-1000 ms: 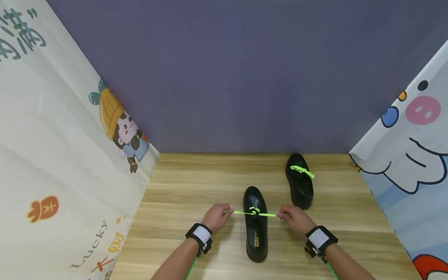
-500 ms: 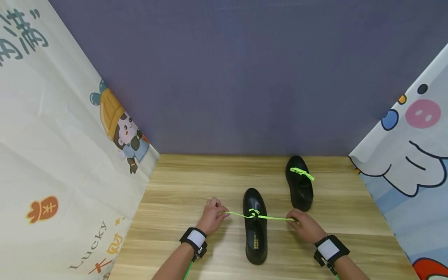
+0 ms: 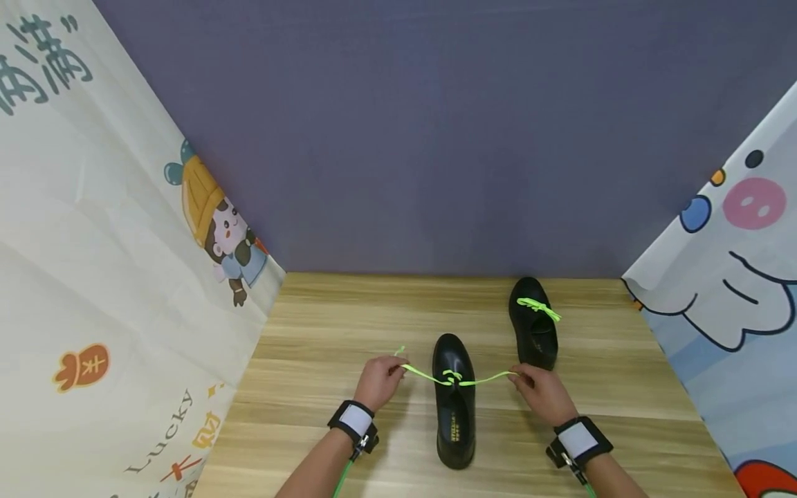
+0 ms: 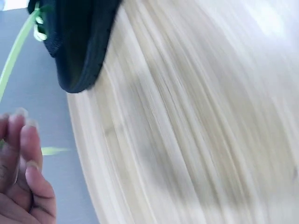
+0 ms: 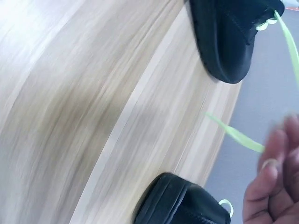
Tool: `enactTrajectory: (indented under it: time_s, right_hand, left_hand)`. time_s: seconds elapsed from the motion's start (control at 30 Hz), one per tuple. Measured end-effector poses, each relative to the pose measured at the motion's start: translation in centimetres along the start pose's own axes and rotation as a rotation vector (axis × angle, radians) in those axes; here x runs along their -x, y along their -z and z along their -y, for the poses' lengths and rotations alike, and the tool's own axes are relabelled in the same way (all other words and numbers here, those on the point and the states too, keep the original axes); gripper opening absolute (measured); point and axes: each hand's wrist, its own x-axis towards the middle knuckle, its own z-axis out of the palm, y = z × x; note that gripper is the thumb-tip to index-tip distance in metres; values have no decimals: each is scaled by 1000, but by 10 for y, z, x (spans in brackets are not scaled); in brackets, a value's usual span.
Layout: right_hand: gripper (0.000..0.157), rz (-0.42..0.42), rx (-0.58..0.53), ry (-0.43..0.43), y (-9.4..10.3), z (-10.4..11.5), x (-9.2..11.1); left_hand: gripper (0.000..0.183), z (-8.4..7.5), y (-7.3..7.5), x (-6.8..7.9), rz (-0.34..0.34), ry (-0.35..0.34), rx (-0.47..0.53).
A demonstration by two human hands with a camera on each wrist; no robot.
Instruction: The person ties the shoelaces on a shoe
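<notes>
In the middle of the head view a black lace-up shoe [image 3: 453,356] stands on the wooden surface, toe pointing away. Neon-yellow shoelaces run out from its eyelets to both sides. My left hand [image 3: 377,384] pinches the left shoelace [image 3: 426,375], whose free end sticks out past the fingers. On the other side, my right hand [image 3: 545,395] pinches the right shoelace [image 3: 488,379] between thumb and fingers. Both laces sag slightly. A loose lace end [image 5: 238,136] juts from the right hand's fingers [image 5: 268,179] in the right wrist view.
The second black shoe [image 3: 526,288], its yellow lace tied in a bow [image 3: 539,308], stands at the back right, close behind my right hand. A grey-purple panel [image 3: 448,173] rises at the back edge. Printed white cloths [image 3: 124,277] flank both sides.
My hands first drew apart, paying out more lace. Since then both have shifted away from me, the right also slightly inward, and the right lace has slackened. The shoes stay in place.
</notes>
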Motion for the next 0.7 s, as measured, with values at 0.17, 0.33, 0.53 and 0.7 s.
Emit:
enactTrajectory:
  time_s: [0.17,0.33,0.53,0.7]
  right_hand:
    - [10,-47,-80,-4,-7,3,0]
    - [19,-65,-303,-136,-13,6,-1]
    - [29,-116,-766,-211,-19,17,-6]
    - [28,-149,-1081,-202,-23,25,-10]
  left_hand:
    - [25,-4,-6,-2,-32,33,230]
    - [20,-11,-13,-6,-82,119,563]
    - [23,-21,-21,-12,-103,244,892]
    - [25,-27,-27,-15,-102,286,1071]
